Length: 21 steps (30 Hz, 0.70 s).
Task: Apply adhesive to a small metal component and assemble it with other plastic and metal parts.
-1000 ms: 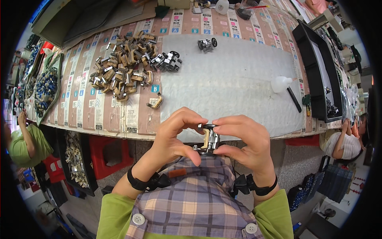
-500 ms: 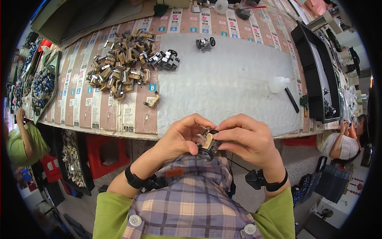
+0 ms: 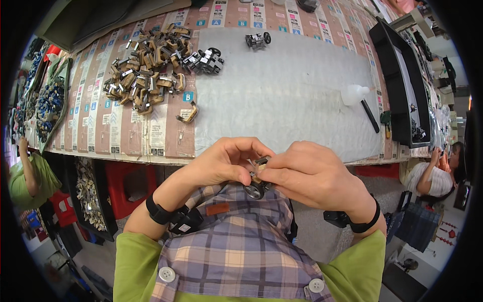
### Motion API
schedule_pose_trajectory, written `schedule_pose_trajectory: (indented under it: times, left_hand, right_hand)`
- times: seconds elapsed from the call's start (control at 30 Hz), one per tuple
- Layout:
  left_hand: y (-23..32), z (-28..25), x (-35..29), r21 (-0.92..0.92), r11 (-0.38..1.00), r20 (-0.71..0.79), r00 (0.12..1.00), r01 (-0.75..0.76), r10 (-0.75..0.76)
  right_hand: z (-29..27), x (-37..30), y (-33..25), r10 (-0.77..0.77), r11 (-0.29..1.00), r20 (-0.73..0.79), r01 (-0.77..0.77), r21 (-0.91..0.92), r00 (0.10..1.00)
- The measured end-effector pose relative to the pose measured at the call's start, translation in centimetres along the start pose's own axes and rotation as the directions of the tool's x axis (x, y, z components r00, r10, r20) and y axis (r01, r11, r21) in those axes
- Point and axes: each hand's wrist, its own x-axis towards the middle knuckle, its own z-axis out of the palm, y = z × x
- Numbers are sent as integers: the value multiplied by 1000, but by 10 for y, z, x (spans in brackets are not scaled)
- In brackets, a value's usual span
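A small toy-vehicle assembly (image 3: 254,191) with a black spoked wheel is held between my two hands, over my lap just off the table's front edge. My left hand (image 3: 221,162) grips its left side between thumb and fingers. Closed over its right and upper side, my right hand (image 3: 314,173) hides much of it. A bit of a tan piece shows between the fingertips. On the grey sheet (image 3: 282,100) lie more wheeled assemblies (image 3: 205,61), and another one (image 3: 257,41) stands farther back. One loose tan curved piece (image 3: 187,113) rests left of the sheet.
A heap of tan and metallic parts (image 3: 143,75) lies at the left. To the right are a white squeeze bottle (image 3: 354,94), a black stick (image 3: 370,117) and a long black tray (image 3: 390,65). Below the table stands a red stool (image 3: 121,189). People sit at both sides.
My right hand has turned and closed farther over the assembly, covering more of its tan piece. The table and its contents sit slightly higher in view.
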Motion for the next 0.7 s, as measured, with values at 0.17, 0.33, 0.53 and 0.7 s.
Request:
schedule_pose_trajectory:
  times: [0.17,0.33,0.53,0.7]
  left_hand:
    - [4,-4,3,-1,1000,103,994,22,-22]
    - [4,-6,1,-36,993,126,986,114,-108]
    - [3,-8,3,-58,989,122,984,139,-131]
    - [6,-8,8,-15,994,138,984,112,-109]
  right_hand:
    - [-1,2,-1,-4,997,59,0,78,998]
    - [0,-1,3,27,976,116,-51,211,993]
    - [5,0,5,33,980,98,-51,191,995]
    - [6,-1,6,31,983,87,-46,180,996]
